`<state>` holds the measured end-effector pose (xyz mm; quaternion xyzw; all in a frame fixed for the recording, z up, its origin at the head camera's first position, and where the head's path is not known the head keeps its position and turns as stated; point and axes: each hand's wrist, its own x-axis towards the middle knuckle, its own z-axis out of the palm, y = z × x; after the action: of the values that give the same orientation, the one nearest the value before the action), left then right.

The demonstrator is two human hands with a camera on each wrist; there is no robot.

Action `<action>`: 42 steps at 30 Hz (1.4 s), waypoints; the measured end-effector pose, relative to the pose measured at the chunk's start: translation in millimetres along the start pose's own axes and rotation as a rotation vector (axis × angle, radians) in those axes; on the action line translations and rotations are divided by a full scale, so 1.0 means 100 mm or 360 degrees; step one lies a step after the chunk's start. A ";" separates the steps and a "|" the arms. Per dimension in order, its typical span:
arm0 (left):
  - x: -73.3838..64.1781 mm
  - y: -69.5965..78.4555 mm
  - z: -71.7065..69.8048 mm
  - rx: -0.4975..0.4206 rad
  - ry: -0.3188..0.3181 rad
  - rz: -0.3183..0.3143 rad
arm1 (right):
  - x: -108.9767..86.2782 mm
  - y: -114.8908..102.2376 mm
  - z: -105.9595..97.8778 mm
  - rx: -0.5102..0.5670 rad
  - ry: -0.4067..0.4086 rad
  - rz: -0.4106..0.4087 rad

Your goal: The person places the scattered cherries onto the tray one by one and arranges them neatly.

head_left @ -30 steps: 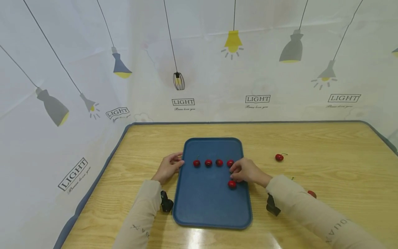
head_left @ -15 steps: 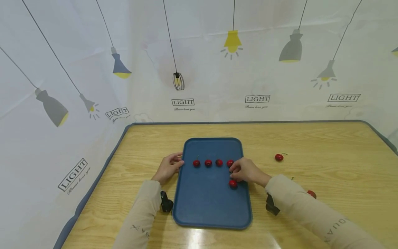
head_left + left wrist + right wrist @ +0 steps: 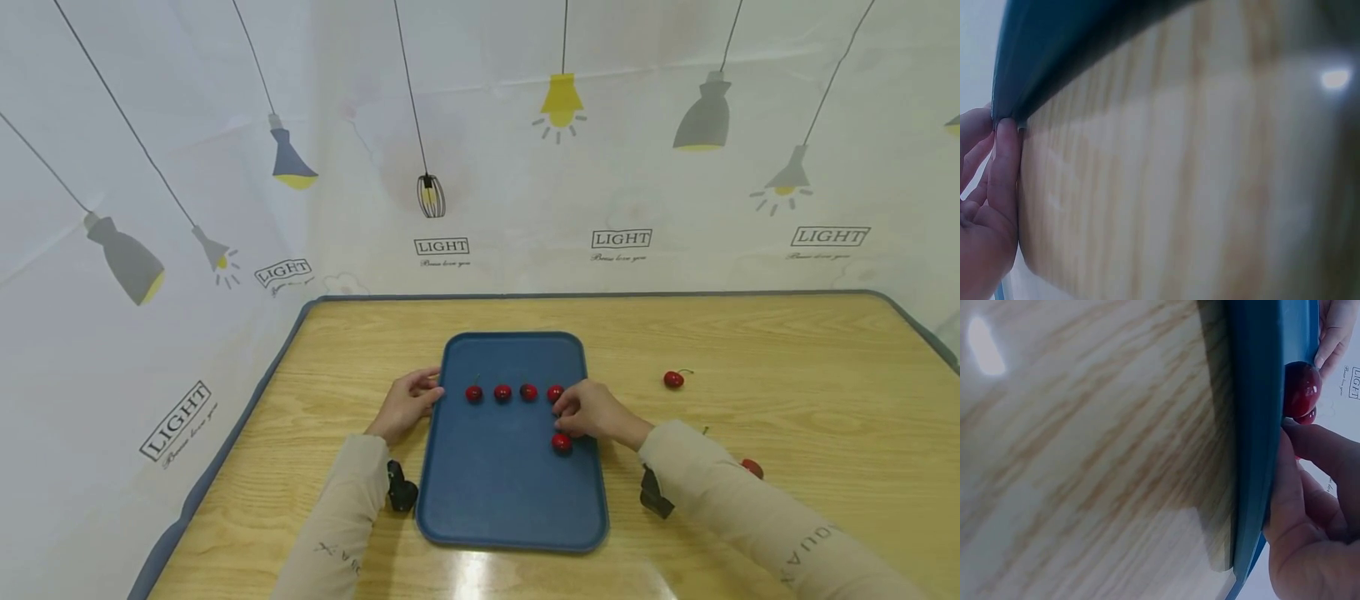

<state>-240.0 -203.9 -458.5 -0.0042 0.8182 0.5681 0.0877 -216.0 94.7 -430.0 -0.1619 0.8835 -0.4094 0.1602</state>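
A blue tray point(image 3: 510, 508) lies on the wooden table. Across its upper part runs a row of several red cherries point(image 3: 502, 392). Below the row's right end sits another cherry point(image 3: 561, 443). My right hand point(image 3: 596, 412) is over the tray's right rim, thumb and index finger pinched together just above that cherry, apparently on its stem; the fingers hide most of the stem. In the right wrist view, the fingertips meet close beside a cherry point(image 3: 1302, 389). My left hand point(image 3: 407, 404) holds the tray's left rim between thumb and fingers, seen closely in the left wrist view.
A loose cherry point(image 3: 673, 379) with its stem lies on the table right of the tray. Another cherry point(image 3: 752, 468) is partly hidden behind the right sleeve point(image 3: 750, 508), where a green stem point(image 3: 706, 430) also shows. A lamp-patterned cloth point(image 3: 510, 167) rises behind the table.
The cherry below the row shifts slightly right, then settles back a little, while my right fingers stay pinched above it. My left hand and the tray stay in place.
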 end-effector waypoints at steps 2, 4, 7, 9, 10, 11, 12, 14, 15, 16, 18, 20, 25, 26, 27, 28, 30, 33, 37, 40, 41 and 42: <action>0.00 0.00 0.00 0.0003 -0.0004 0.0003 | -0.01 0.00 0.00 -0.0001 0.0001 0.0002; 0.00 0.00 0.00 0.0007 -0.0008 0.0002 | -0.01 -0.01 0.00 -0.0005 0.0001 0.0009; 0.01 -0.01 0.00 0.0012 -0.0003 0.0004 | -0.01 -0.01 0.00 -0.0013 -0.0004 0.0001; 0.02 -0.01 0.00 0.0015 0.0004 -0.0001 | -0.01 -0.02 0.00 -0.0019 -0.0008 -0.0001; 0.02 -0.02 0.00 0.0018 0.0006 -0.0001 | -0.01 -0.02 0.00 -0.0023 -0.0010 -0.0002; 0.02 -0.01 0.00 0.0020 0.0008 -0.0002 | -0.01 -0.02 -0.01 -0.0026 -0.0013 -0.0003; 0.02 -0.01 0.00 0.0021 0.0009 -0.0003 | -0.01 -0.02 -0.01 -0.0031 -0.0014 -0.0003; 0.01 -0.01 0.00 0.0022 0.0004 -0.0006 | -0.01 -0.02 -0.01 -0.0034 -0.0018 -0.0003; 0.01 0.00 0.00 0.0023 -0.0001 -0.0003 | -0.01 -0.02 -0.01 -0.0032 -0.0021 -0.0006; 0.00 0.00 0.00 0.0023 -0.0006 -0.0001 | -0.01 -0.02 -0.01 -0.0028 -0.0022 -0.0007; 0.00 0.00 -0.01 0.0020 -0.0015 0.0002 | -0.01 -0.02 -0.02 -0.0014 -0.0024 -0.0012; -0.01 0.01 -0.01 0.0017 -0.0022 0.0006 | -0.03 -0.02 -0.04 0.0001 -0.0030 -0.0022; -0.01 0.01 -0.01 0.0018 -0.0023 0.0008 | -0.07 -0.04 -0.11 0.0051 -0.0029 -0.0041; -0.01 0.01 -0.01 0.0017 -0.0023 0.0006 | -0.09 -0.04 -0.13 0.0063 -0.0027 -0.0049; -0.01 0.01 -0.01 0.0017 -0.0021 0.0004 | -0.10 -0.04 -0.15 0.0067 -0.0027 -0.0060; -0.01 0.01 -0.01 0.0017 -0.0021 0.0002 | -0.12 -0.04 -0.18 0.0073 -0.0030 -0.0076; -0.01 0.00 -0.01 0.0014 -0.0023 -0.0001 | -0.15 -0.04 -0.23 0.0075 -0.0029 -0.0108; -0.01 0.01 -0.01 0.0006 -0.0021 -0.0008 | -0.20 -0.04 -0.33 0.0093 -0.0014 -0.0156; -0.01 0.01 -0.01 -0.0004 -0.0014 -0.0003 | -0.28 -0.02 -0.46 0.0055 0.0039 -0.0232; 0.00 0.01 -0.01 -0.0001 -0.0017 -0.0004 | -0.35 0.01 -0.55 0.0004 0.0084 -0.0241; 0.00 0.01 -0.01 0.0003 -0.0018 -0.0007 | -0.38 0.03 -0.58 -0.0007 0.0096 -0.0237; 0.00 0.00 -0.01 0.0003 -0.0018 -0.0009 | -0.40 0.04 -0.62 -0.0007 0.0104 -0.0233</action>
<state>-240.1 -204.9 -457.6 -0.0031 0.8182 0.5671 0.0940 -206.3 155.4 -389.6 -0.2130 0.8749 -0.4232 0.1007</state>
